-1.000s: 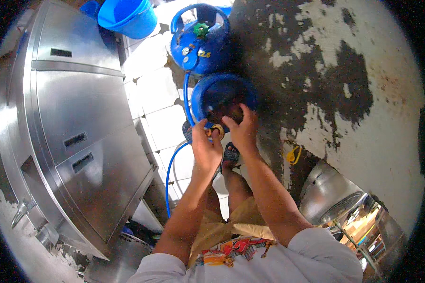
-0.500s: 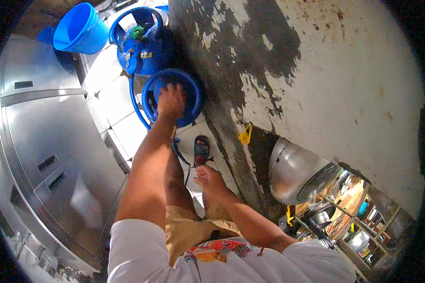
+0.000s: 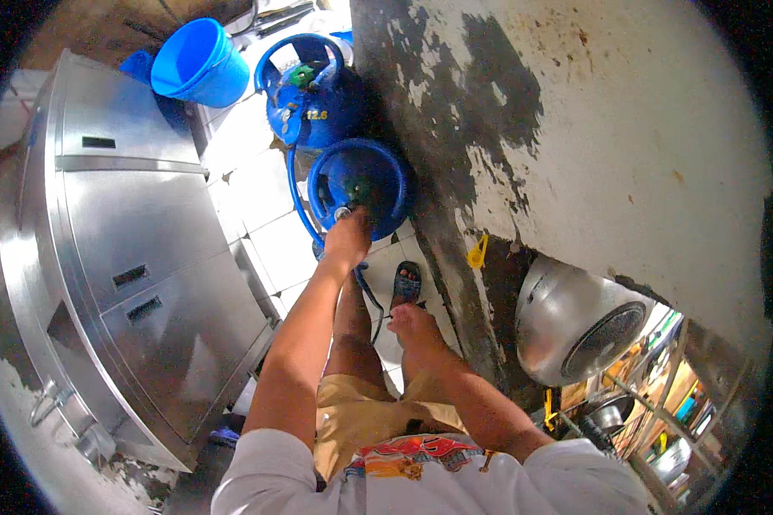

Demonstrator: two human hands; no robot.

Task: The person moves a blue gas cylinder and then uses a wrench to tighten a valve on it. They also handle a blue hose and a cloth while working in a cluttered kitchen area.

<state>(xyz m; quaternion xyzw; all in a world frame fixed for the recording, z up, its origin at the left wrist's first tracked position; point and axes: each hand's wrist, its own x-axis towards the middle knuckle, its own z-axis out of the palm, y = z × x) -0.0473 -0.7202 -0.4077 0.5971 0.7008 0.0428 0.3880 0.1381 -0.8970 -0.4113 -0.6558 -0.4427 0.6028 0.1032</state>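
Two blue gas cylinders stand close together by the wall. My left hand [image 3: 349,237] is at the top of the nearer cylinder [image 3: 385,184], inside its collar. Its fingers are closed around something at the valve that I cannot make out, and a small round silver piece [image 3: 343,212] shows beside them. The farther cylinder [image 3: 326,120] has a green valve knob [image 3: 301,75], and a blue hose [image 3: 294,184] runs down from it. Above the sandalled foot [image 3: 406,283], my right hand [image 3: 416,328] hangs with curled fingers; what they hold, if anything, is hidden.
A steel cabinet [image 3: 146,223] flanks the left side, with a blue bucket [image 3: 199,64] beyond it. To the right rises a peeling wall [image 3: 593,129]. A big metal pot [image 3: 567,318] and a crowded rack [image 3: 661,412] are at lower right. A dark hose [image 3: 374,299] crosses the tiles.
My left hand has drawn back from the middle of the nearer cylinder's top to its near side, its fingers now closed. The view has shifted; my right hand stays above the foot.
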